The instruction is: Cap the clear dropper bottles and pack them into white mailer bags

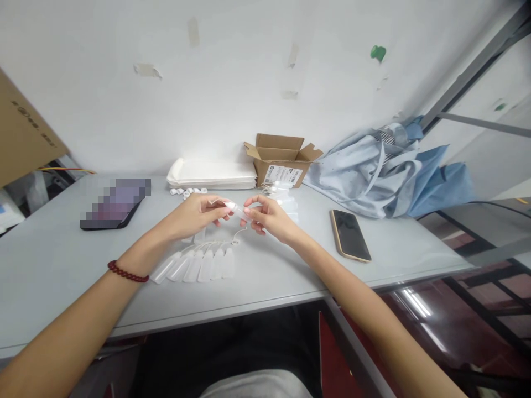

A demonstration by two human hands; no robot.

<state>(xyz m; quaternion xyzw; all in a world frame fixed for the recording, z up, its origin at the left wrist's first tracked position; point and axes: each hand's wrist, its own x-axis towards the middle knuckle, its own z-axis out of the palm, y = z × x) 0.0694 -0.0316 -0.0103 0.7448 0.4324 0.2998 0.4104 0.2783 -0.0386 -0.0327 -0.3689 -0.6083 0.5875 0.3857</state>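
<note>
Both hands meet above the middle of the table around a small translucent plastic piece with a white end [238, 209]. My left hand [198, 214] pinches its white end between thumb and fingers. At the other end, the fingers of my right hand [270, 218] are closed on the clear part. Below my hands, several flat translucent plastic pieces [206, 266] lie fanned in a row, with white cords [199, 245] running from their narrow tops. More clear pieces [289, 205] lie behind my right hand. Small white caps [188, 193] sit behind my left hand.
A white stack [213, 174] and an open cardboard box [282, 160] stand against the wall. A phone [350, 235] lies at right, near blue fabric [357, 171]. At left rests a dark device with a blurred-out screen [118, 204]. The table's front edge [232, 315] runs below my forearms.
</note>
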